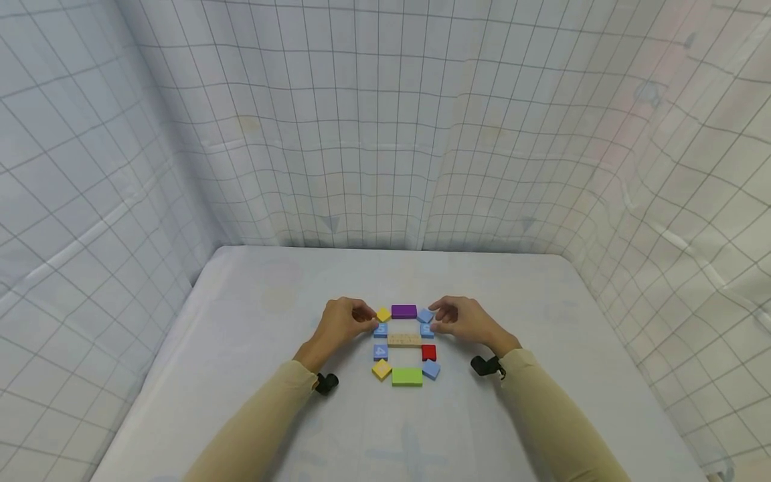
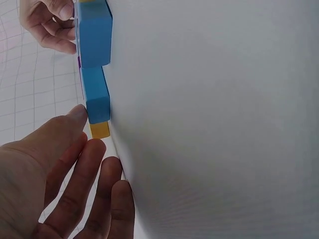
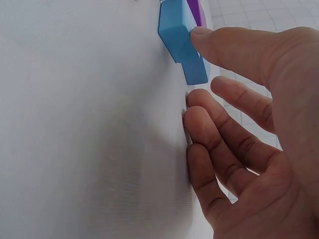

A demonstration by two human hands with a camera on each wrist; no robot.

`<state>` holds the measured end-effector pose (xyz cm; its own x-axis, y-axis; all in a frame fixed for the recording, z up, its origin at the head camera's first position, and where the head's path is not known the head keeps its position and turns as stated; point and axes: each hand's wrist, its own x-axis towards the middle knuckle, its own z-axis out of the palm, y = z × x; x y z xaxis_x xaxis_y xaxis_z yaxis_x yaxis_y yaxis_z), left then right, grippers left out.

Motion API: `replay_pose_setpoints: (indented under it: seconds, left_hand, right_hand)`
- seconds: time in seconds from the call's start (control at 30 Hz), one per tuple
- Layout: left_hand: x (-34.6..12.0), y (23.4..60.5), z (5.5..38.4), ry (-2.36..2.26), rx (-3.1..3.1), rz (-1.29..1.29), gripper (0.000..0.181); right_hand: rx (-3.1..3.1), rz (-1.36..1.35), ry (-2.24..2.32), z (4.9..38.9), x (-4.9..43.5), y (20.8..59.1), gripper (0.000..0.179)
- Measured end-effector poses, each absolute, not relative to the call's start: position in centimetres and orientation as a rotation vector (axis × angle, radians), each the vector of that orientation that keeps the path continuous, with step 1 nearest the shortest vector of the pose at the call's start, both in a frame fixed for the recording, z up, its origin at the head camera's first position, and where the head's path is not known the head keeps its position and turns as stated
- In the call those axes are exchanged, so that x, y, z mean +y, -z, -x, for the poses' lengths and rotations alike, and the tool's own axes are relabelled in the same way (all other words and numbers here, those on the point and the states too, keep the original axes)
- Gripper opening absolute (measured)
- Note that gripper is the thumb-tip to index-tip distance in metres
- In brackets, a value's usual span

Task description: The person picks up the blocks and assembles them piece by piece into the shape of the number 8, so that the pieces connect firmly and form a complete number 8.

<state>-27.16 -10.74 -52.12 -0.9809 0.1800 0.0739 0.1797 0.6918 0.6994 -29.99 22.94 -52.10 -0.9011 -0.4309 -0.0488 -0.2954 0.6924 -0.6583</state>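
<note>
Flat coloured blocks form a ring on the white table. My left hand (image 1: 338,325) is at its left side, thumb at a blue numbered block (image 1: 381,331) and fingers loosely bent near a yellow block (image 1: 383,314). On the other side, my right hand (image 1: 466,321) has its thumb against another blue block (image 1: 427,331); its fingertips (image 3: 202,122) rest by the table, apart from the block. A slanted blue block (image 1: 425,316) lies near its fingers. Between the two sides, a wooden block (image 1: 404,341) lies crosswise. The purple block (image 1: 404,312) forms the far end.
Nearer me are a blue block marked 4 (image 1: 381,352), a red block (image 1: 429,353), a tilted yellow block (image 1: 382,369), a tilted blue block (image 1: 431,369) and a green block (image 1: 407,377). Checked white curtains (image 1: 385,134) surround the table (image 1: 271,428) at the back and sides.
</note>
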Motion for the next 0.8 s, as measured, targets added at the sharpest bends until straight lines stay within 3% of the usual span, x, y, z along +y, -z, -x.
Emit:
replay_pose_setpoints:
  seconds: [0.8]
  left_hand:
    - [-11.23, 52.14, 27.19, -1.247, 2.9, -0.32, 0.015]
  right_hand:
    - [2.735, 0.601, 1.003, 29.88, 23.11, 52.25, 0.039]
